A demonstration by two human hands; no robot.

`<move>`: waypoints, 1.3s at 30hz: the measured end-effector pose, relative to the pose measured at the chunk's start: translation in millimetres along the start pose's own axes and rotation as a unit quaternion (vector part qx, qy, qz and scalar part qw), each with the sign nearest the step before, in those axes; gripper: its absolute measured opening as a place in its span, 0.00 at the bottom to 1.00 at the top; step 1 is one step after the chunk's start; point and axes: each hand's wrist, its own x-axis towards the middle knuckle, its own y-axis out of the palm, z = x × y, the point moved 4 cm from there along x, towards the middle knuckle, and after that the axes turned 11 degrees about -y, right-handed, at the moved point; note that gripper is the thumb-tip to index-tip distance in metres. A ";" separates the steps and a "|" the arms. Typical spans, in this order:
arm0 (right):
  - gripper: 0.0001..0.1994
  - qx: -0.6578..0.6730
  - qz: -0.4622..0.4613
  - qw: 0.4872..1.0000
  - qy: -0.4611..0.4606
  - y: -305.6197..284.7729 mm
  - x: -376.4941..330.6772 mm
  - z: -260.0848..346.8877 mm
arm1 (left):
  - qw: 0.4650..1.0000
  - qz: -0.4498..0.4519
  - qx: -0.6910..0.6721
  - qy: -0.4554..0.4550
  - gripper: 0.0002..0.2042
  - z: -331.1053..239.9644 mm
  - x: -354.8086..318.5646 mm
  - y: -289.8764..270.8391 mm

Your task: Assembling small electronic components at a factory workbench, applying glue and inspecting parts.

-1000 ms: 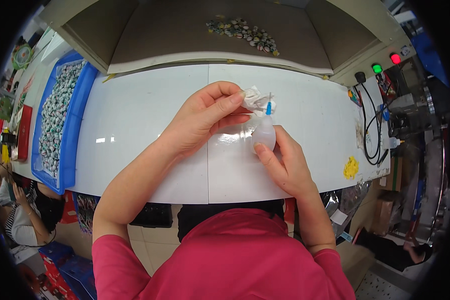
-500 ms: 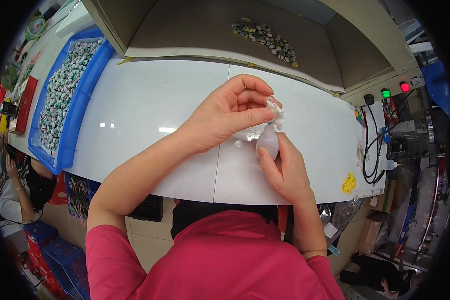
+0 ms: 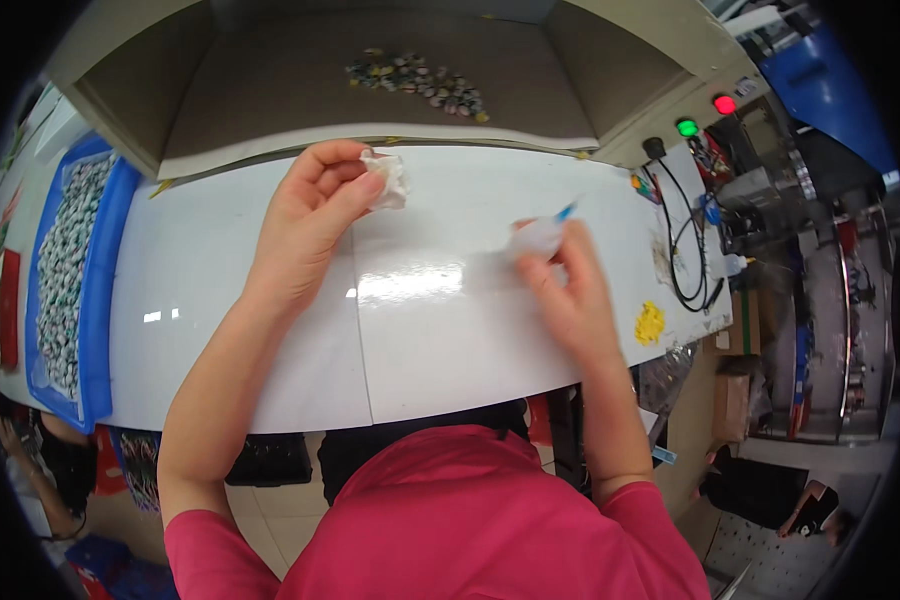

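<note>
Bottle (image 3: pixel 536 240) | probably light, squeezable; best held round, clear of blue tip (image 3: pixel 567 212) | right hand (image 3: pixel 571 292) gripping it; left hand (image 3: pixel 313 210) pinching tissue (image 3: pixel 394 183)

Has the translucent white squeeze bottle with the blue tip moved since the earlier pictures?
Yes, the bottle has moved right, farther from the thin dark seam across the glossy white tabletop.

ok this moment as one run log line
left hand: holds white wad | right hand: holds squeeze bottle, blue tip | hands: apart, above table
</note>
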 end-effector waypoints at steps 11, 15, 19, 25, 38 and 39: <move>0.09 -0.176 -0.052 0.972 0.146 -122.1 10.7 -153.5 | 0.995 0.094 0.043 -0.003 0.08 22.8 0.8 14.5; 0.25 -0.159 -0.042 0.979 0.118 -116.8 -5.6 -139.1 | 0.990 0.105 0.086 0.039 0.06 32.1 -8.7 7.8; 0.20 -0.181 -0.120 0.976 0.023 -116.2 -21.3 -68.4 | 0.930 0.061 0.310 0.188 0.05 39.3 -6.4 17.1; 0.25 -0.081 0.135 0.987 -0.039 31.7 -21.3 14.2 | 0.882 0.046 0.415 0.220 0.06 52.0 -13.7 27.0; 0.12 -0.016 0.091 0.995 -0.023 33.9 -8.7 -11.9 | 0.869 0.109 0.450 0.176 0.09 42.8 -0.3 44.9; 0.09 0.038 0.079 0.996 0.025 32.8 -6.1 -17.6 | 0.868 0.112 0.449 0.180 0.09 43.7 3.3 46.3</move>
